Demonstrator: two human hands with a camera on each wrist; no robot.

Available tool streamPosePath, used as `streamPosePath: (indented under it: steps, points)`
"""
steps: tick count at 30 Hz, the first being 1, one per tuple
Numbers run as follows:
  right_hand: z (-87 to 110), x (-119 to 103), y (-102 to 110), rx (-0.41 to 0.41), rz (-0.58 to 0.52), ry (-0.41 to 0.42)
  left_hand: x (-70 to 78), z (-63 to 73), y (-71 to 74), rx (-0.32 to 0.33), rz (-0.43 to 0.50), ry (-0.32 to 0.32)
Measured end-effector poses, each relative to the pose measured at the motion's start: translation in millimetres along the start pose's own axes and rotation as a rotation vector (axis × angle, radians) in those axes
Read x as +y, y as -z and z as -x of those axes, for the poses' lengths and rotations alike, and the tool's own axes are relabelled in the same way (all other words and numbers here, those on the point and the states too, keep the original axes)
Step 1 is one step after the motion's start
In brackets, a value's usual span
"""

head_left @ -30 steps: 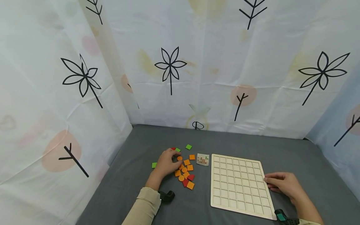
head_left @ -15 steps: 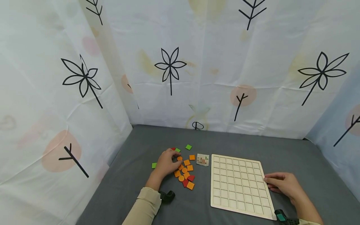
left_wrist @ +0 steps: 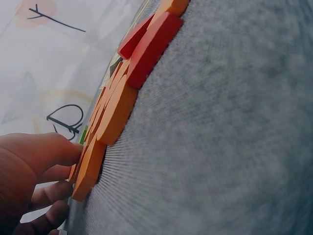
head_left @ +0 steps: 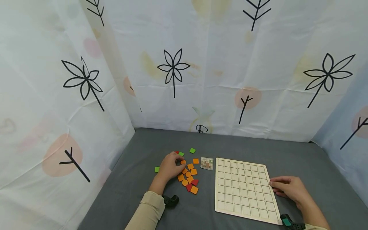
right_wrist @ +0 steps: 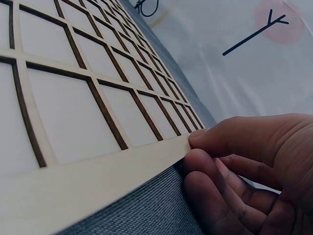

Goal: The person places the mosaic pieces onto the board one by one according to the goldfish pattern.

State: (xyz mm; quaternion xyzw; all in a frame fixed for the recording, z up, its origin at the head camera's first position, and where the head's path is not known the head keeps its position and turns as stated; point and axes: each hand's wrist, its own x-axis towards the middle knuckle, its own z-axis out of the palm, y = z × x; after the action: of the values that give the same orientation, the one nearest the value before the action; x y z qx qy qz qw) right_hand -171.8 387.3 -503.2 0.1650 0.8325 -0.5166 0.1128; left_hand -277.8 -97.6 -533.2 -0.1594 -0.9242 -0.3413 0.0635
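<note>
My left hand (head_left: 170, 165) rests among the small coloured tiles, its thumb and forefinger loosely curved apart with an orange round tile (head_left: 183, 162) showing between them. In the left wrist view its thumb tip is right at the orange tiles (left_wrist: 89, 169), and red tiles (left_wrist: 154, 49) lie farther along the pile. On the other side, my right hand (head_left: 288, 187) pinches the right edge of a pale wooden grid board (head_left: 243, 188). In the right wrist view the thumb lies on the board's rim (right_wrist: 112, 169) and the curled fingers sit below it.
Between tiles and board lies a small card with a gridded picture (head_left: 207, 163). Green tiles (head_left: 192, 150) are spread behind and left of the pile. A grey cloth (head_left: 123, 198) covers the table, with a patterned white curtain (head_left: 212, 64) hanging behind.
</note>
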Motion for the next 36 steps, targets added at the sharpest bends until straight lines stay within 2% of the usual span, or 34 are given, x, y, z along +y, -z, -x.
streamPosePath:
  steps: [15, 22, 36]
  points:
    - [0.8, -1.8, -1.6, 0.008, 0.008, -0.003, 5.6, -2.2, 2.9, 0.019, -0.108, -0.025]
    - [0.4, -0.9, -2.3, 0.011, 0.019, 0.007, 5.7, -2.7, 3.5, 0.06, -0.137, -0.056]
    - [1.0, 0.3, -0.9, 0.001, 0.016, 0.006, 8.6, -1.9, 3.0, 0.087, -0.091, -0.073]
